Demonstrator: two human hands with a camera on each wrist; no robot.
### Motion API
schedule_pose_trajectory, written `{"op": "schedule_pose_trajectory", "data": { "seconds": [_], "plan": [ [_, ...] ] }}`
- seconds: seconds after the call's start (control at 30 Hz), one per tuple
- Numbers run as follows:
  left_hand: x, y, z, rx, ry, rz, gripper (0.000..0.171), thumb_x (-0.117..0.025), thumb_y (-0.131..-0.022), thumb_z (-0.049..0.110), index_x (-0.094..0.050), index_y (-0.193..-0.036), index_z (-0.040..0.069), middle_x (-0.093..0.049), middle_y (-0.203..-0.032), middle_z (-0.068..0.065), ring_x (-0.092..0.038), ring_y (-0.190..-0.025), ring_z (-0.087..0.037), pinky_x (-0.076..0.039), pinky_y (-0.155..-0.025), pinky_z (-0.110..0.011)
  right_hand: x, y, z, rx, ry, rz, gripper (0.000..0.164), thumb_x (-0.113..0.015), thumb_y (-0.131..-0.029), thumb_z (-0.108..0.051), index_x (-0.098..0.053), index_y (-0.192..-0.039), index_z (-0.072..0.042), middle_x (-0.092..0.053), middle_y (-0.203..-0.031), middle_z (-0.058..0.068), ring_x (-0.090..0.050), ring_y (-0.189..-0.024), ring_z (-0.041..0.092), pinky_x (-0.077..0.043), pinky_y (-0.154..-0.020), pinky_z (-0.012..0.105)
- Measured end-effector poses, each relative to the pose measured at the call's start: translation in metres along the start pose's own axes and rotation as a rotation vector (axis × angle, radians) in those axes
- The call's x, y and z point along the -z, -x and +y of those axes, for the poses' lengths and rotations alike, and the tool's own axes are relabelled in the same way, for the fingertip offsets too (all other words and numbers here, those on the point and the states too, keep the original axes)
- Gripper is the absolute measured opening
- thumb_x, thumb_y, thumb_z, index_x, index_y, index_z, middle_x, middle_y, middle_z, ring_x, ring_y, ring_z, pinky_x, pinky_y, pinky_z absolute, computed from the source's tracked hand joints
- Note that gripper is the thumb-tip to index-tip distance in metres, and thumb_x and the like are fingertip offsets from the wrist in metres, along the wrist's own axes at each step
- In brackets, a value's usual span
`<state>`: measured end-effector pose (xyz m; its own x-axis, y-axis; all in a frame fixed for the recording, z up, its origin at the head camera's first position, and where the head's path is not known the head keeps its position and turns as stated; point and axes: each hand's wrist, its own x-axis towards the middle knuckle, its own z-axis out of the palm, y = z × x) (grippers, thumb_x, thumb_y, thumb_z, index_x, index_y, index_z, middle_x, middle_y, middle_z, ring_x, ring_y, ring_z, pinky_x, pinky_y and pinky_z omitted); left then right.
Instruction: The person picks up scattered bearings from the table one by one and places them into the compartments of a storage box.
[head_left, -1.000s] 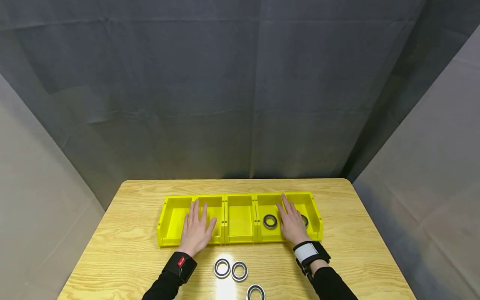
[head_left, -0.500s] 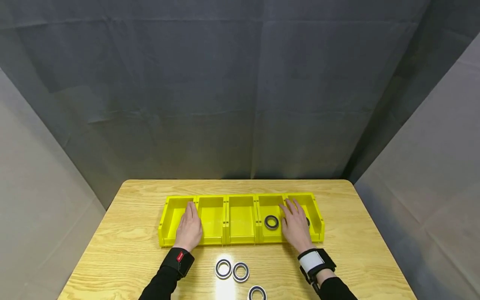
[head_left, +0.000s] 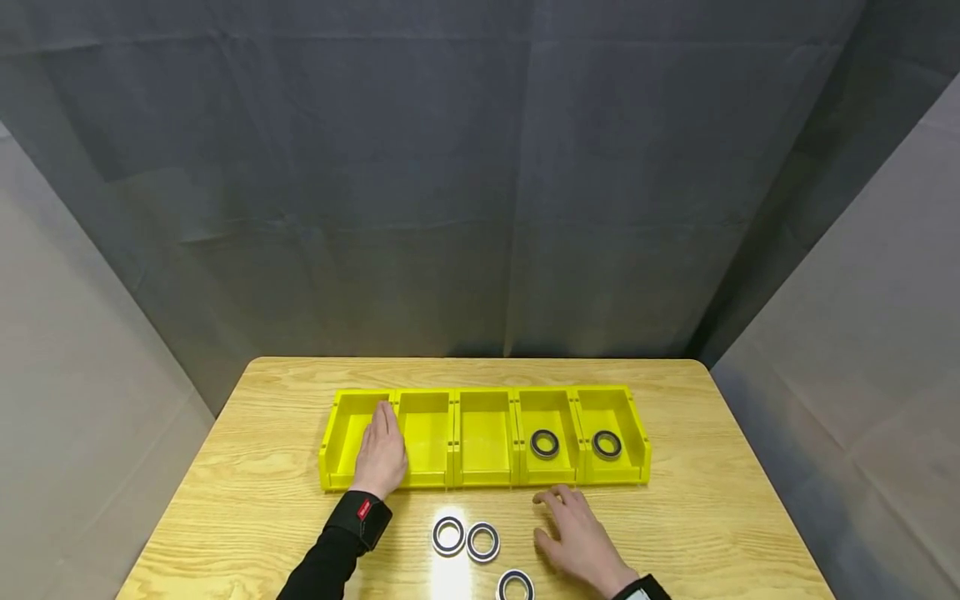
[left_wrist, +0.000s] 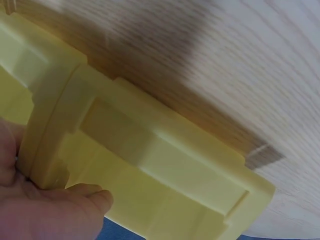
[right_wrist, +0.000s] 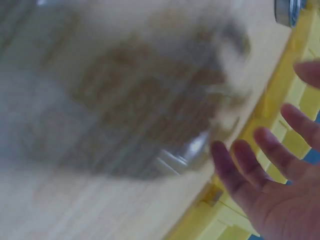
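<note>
A row of yellow storage bins stands on the wooden table. My left hand pinches the wall between the two leftmost bins; in the left wrist view its thumb and fingers straddle that wall. My right hand is over the table in front of the bins, fingers loosely bent and holding nothing. To its left lie three ball bearings: one bearing, another bearing beside it, and a third bearing at the bottom edge. Two more sit in the bins: a bearing in the fourth and a bearing in the rightmost.
The wooden table extends to both sides of the bins, with its rounded back corners behind them. A dark grey curtain hangs behind it. Lighter panels flank it, including the right panel. A transparent blurred shape overlaps the right wrist view.
My right hand has left the right-hand bins and come back toward me over the table, uncovering the rightmost bearing. My left hand has gone from spread fingers to pinching the bin wall.
</note>
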<state>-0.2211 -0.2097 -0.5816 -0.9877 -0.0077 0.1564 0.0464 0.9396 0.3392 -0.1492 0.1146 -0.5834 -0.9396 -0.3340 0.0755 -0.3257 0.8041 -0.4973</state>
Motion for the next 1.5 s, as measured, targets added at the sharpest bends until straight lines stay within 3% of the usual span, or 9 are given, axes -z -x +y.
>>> {"op": "schedule_pose_trajectory", "data": {
  "seconds": [0.13,0.3,0.8,1.0,1.13,1.37,1.5],
  "plan": [
    [0.0,0.001,-0.001,-0.002,0.003,0.001,0.062,-0.045,-0.096,-0.003,-0.02,-0.149,-0.022,-0.026,-0.156,-0.041,-0.033,-0.146,-0.05,-0.034,-0.118,-0.06,-0.007,0.009,-0.001,0.055,-0.007,-0.143,0.041,-0.076,-0.08,-0.022,-0.065,-0.118,-0.013,-0.058,-0.116,0.002,-0.049,-0.1,0.021,-0.051,-0.076,0.037],
    [0.0,0.0,-0.001,0.003,0.004,-0.007,0.062,-0.044,-0.096,-0.003,-0.019,-0.15,-0.021,-0.026,-0.157,-0.04,-0.032,-0.147,-0.05,-0.033,-0.119,-0.06,-0.011,0.01,-0.004,0.094,-0.031,-0.198,0.038,-0.075,-0.08,-0.019,-0.066,-0.116,-0.014,-0.055,-0.111,-0.001,-0.043,-0.094,0.017,-0.045,-0.076,0.031],
    [-0.001,-0.002,0.001,0.027,0.007,-0.042,0.062,-0.042,-0.097,-0.003,-0.017,-0.151,-0.021,-0.025,-0.157,-0.04,-0.031,-0.147,-0.049,-0.031,-0.12,-0.06,-0.016,0.015,-0.016,0.149,-0.073,-0.204,0.041,-0.068,-0.075,-0.001,-0.069,-0.114,-0.011,-0.053,-0.103,-0.003,-0.04,-0.087,0.012,-0.04,-0.071,0.024],
    [0.001,-0.003,0.002,0.038,0.009,-0.052,0.062,-0.042,-0.097,-0.003,-0.017,-0.151,-0.02,-0.024,-0.158,-0.039,-0.031,-0.148,-0.049,-0.029,-0.121,-0.06,-0.015,0.014,-0.02,0.149,-0.148,-0.264,0.029,-0.069,-0.081,-0.007,-0.071,-0.11,-0.012,-0.054,-0.1,-0.006,-0.039,-0.086,0.007,-0.036,-0.07,0.021],
    [0.002,-0.003,0.002,0.04,0.005,-0.051,0.062,-0.043,-0.097,-0.003,-0.017,-0.151,-0.02,-0.025,-0.158,-0.039,-0.032,-0.147,-0.048,-0.03,-0.12,-0.06,-0.017,0.013,-0.023,0.165,-0.174,-0.328,0.032,-0.075,-0.078,-0.011,-0.071,-0.11,-0.012,-0.053,-0.097,-0.006,-0.038,-0.084,0.005,-0.035,-0.069,0.019],
    [0.003,-0.002,0.003,0.035,0.002,-0.045,0.062,-0.043,-0.097,-0.003,-0.018,-0.151,-0.02,-0.026,-0.157,-0.039,-0.032,-0.147,-0.048,-0.03,-0.12,-0.06,-0.025,0.016,-0.03,0.225,-0.057,-0.321,0.034,-0.085,-0.07,-0.012,-0.073,-0.101,-0.016,-0.055,-0.099,-0.008,-0.043,-0.086,0.003,-0.043,-0.073,0.019],
    [0.004,-0.001,0.004,0.024,0.001,-0.028,0.062,-0.044,-0.096,-0.003,-0.02,-0.15,-0.021,-0.028,-0.155,-0.04,-0.035,-0.145,-0.049,-0.032,-0.119,-0.06,-0.027,0.017,-0.031,0.262,-0.013,-0.302,0.031,-0.083,-0.07,-0.01,-0.073,-0.098,-0.017,-0.056,-0.096,-0.008,-0.043,-0.084,0.004,-0.043,-0.071,0.019]
  ]
}}
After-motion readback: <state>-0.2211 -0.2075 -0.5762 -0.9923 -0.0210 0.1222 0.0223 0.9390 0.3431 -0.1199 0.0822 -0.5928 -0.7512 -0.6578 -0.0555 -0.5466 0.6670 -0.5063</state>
